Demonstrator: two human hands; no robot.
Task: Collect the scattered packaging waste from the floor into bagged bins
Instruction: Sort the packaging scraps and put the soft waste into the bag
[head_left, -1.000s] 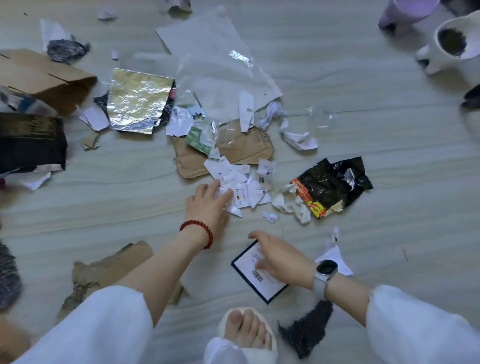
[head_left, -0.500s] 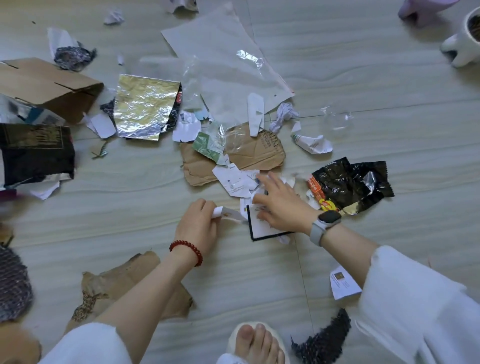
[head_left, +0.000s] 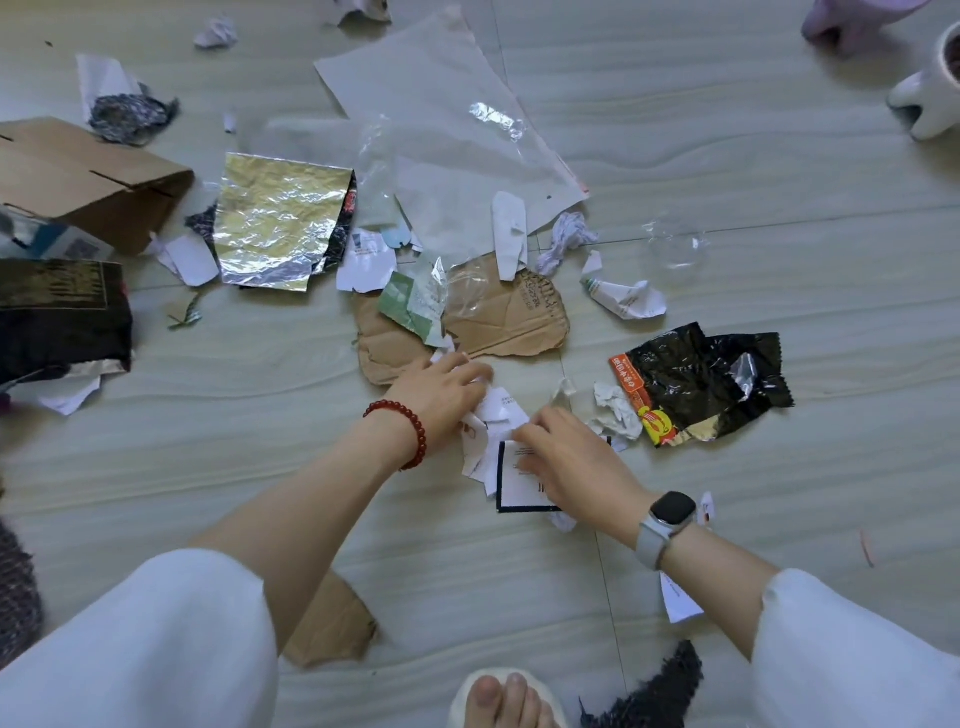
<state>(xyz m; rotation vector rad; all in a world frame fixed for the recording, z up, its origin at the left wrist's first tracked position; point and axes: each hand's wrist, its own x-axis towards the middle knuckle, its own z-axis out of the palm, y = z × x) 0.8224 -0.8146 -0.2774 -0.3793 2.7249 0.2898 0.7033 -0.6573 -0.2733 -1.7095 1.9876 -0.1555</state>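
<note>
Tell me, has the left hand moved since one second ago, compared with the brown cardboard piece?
Yes. The left hand has moved up and to the right, toward the brown cardboard piece; its fingers now reach that piece's lower edge and the white paper scraps.

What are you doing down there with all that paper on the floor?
A person is crouched over the floor, gathering torn packaging. The left hand and right hand are both on a small heap of white paper scraps, with a dark-bordered card under the right one. Lots remains scattered: a foil sheet, brown cardboard, a black snack wrapper. No bin shows in this view.
</note>
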